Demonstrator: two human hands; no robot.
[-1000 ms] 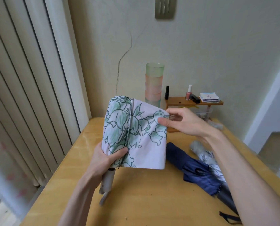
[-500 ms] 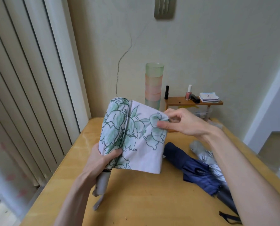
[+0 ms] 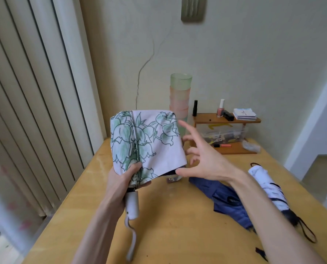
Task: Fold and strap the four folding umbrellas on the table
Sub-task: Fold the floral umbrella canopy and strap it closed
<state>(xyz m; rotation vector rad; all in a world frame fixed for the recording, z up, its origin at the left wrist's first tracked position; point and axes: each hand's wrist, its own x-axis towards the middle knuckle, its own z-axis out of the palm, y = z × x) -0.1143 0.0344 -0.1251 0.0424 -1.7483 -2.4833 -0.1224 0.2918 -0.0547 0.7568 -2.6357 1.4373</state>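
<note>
My left hand (image 3: 120,180) grips a pale pink umbrella with green flower print (image 3: 149,141) at the base of its canopy, above the white handle (image 3: 132,204). The canopy is held upright above the table, and a wrist loop hangs down from the handle. My right hand (image 3: 200,159) hovers just right of the canopy with fingers spread, holding nothing. A navy blue umbrella (image 3: 225,197) lies loose on the table under my right forearm. A white umbrella with black markings (image 3: 269,189) lies further right, rolled up.
The wooden table (image 3: 177,225) runs to the wall. At the back stand a stack of pastel cups (image 3: 179,96) and a small wooden shelf (image 3: 227,121) with cosmetics and a clear box. Vertical blinds (image 3: 35,111) hang on the left.
My right hand has let go of the canopy's upper right corner and opened beside it. The left hand has tilted the umbrella, and the view has shifted so the white umbrella shows.
</note>
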